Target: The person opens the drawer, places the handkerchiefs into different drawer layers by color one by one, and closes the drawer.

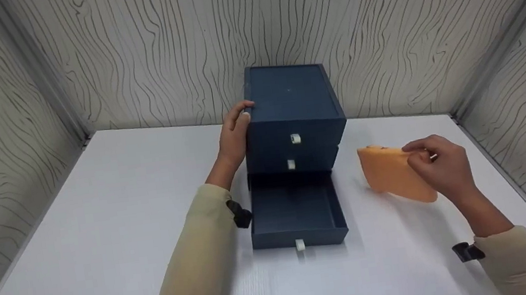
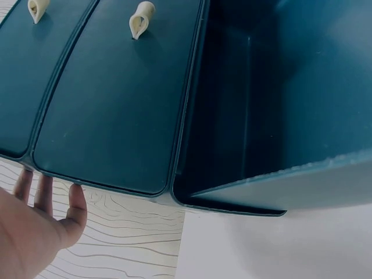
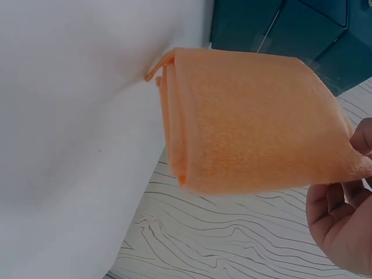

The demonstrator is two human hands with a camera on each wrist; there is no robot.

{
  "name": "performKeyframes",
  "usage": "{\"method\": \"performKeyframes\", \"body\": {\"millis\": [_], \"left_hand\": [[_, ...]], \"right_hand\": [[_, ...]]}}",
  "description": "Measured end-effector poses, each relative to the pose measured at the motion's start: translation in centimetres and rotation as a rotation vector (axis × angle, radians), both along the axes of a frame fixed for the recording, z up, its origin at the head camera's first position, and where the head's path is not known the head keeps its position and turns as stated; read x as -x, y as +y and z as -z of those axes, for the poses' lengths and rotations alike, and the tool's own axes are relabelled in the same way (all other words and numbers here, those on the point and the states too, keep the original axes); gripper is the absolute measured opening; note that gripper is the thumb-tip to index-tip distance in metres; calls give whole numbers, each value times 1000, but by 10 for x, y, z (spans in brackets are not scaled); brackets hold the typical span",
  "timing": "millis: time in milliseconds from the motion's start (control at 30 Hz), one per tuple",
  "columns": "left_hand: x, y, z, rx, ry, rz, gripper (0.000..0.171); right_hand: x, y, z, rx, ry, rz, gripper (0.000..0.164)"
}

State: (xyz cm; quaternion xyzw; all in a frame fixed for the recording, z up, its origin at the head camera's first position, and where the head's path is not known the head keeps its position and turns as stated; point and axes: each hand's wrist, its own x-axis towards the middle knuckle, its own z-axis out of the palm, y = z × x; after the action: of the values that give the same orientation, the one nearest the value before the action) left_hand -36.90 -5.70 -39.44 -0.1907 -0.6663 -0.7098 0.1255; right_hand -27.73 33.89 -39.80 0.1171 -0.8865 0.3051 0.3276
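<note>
A dark blue drawer unit [image 1: 291,94] stands toward the back of the white table, its bottom drawer [image 1: 294,209] pulled out with a bare floor showing. My left hand [image 1: 235,138] rests against the unit's left side, fingertips at the top edge; in the left wrist view the fingers [image 2: 77,203] touch the side wall. Right of the unit, my right hand [image 1: 440,164] pinches a folded orange towel [image 1: 393,173] by one upper corner. The towel hangs over the table, its folded layers showing at one edge in the right wrist view.
Two upper drawers with pale loop pulls [image 1: 296,138] are closed. The bottom drawer juts toward me with its own pull [image 1: 300,245]. Wood-grain panels [image 1: 153,45] enclose the white table [image 1: 101,229] at the back and both sides.
</note>
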Motion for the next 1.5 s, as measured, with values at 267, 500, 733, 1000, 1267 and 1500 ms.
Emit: {"method": "performKeyframes", "body": {"millis": [267,500,733,1000,1267,1500], "left_hand": [[0,0,1,33,-1,-23,37],[0,-1,1,9,19,1,36],[0,1,1,18,22,-3,36],[0,1,1,-3,24,-3,35],[-1,-1,1,-33,3,40,38],[-1,0,0,-1,-23,4,37]], "right_hand": [[-9,-21,-13,38,-7,-54,19],[-15,-39,-26,16,29,-126,22],[-21,-56,-38,34,38,-170,26],[-18,-76,-48,104,68,-205,24],[-14,-98,-51,107,90,-239,21],[-12,-109,-49,57,103,-278,23]]}}
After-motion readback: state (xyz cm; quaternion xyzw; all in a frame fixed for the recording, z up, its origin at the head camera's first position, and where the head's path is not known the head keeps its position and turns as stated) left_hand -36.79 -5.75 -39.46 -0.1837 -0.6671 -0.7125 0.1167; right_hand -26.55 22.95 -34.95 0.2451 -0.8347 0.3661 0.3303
